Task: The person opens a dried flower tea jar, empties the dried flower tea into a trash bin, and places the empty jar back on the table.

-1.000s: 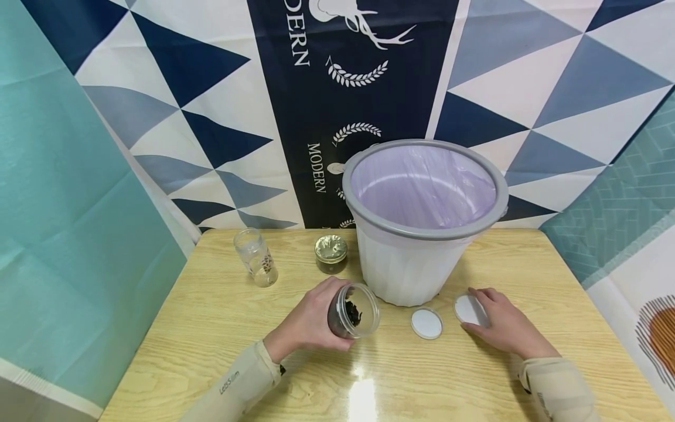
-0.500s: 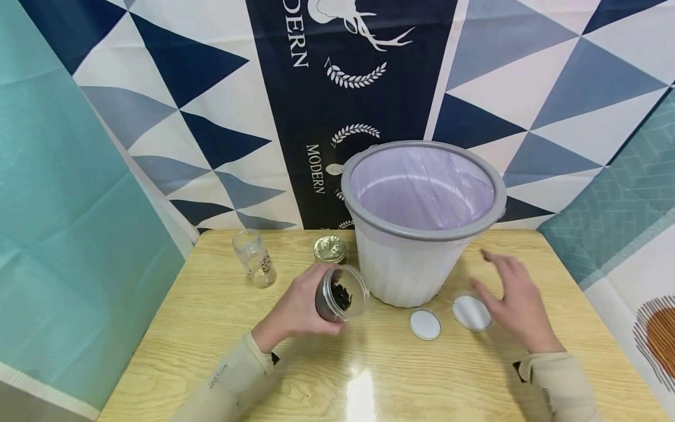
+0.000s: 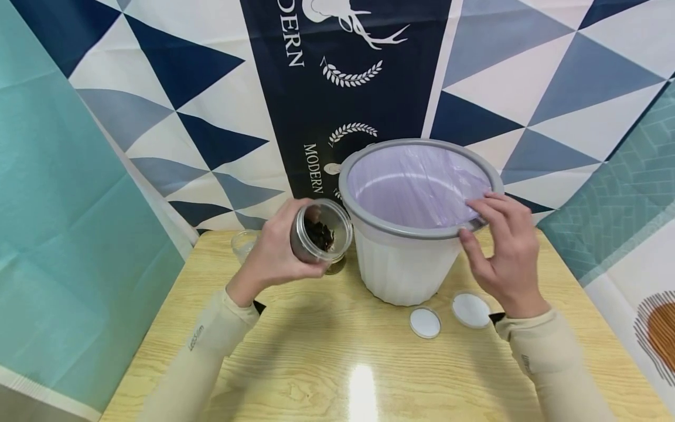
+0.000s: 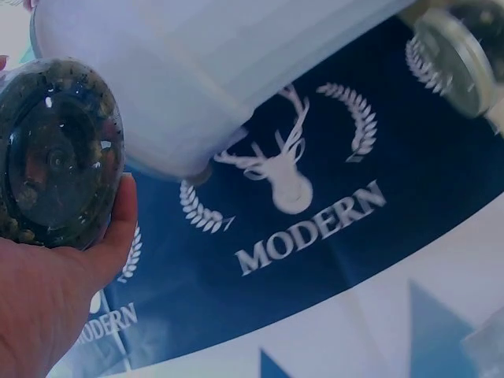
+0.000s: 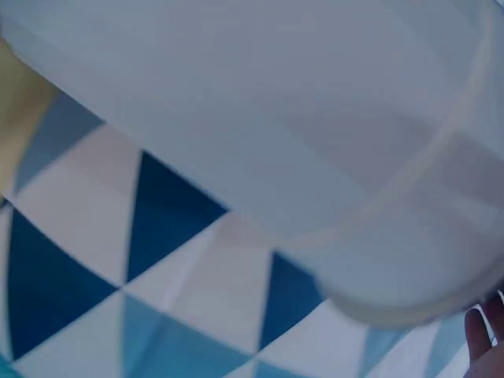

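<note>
My left hand (image 3: 276, 243) grips a clear plastic jar (image 3: 303, 249) above the table, left of the trash can (image 3: 401, 266). The jar is uncapped and tilted, its mouth facing up and right, with dark, leafy dried bits (image 3: 319, 235) inside. Its round base (image 4: 59, 153) fills the left side of the left wrist view. At the can's front right rim is my right hand (image 3: 503, 252), fingers spread, fingertips over the grey rim and thumb just outside it. A thin purple liner bag (image 3: 416, 184) lines the can. In the right wrist view only some fingers (image 5: 477, 337) show beside the rim.
Two round white lids (image 3: 425, 323) lie on the wooden table (image 3: 316, 363) in front of the can. Behind my left hand, a drinking glass (image 3: 242, 243) and a small jar (image 3: 336, 266) are partly hidden. A patterned cloth (image 3: 211, 76) hangs close behind the can.
My right hand has left the larger white lid on the table and risen to the can's rim. My left hand has lifted the jar up and leftward, covering part of the glass and small jar.
</note>
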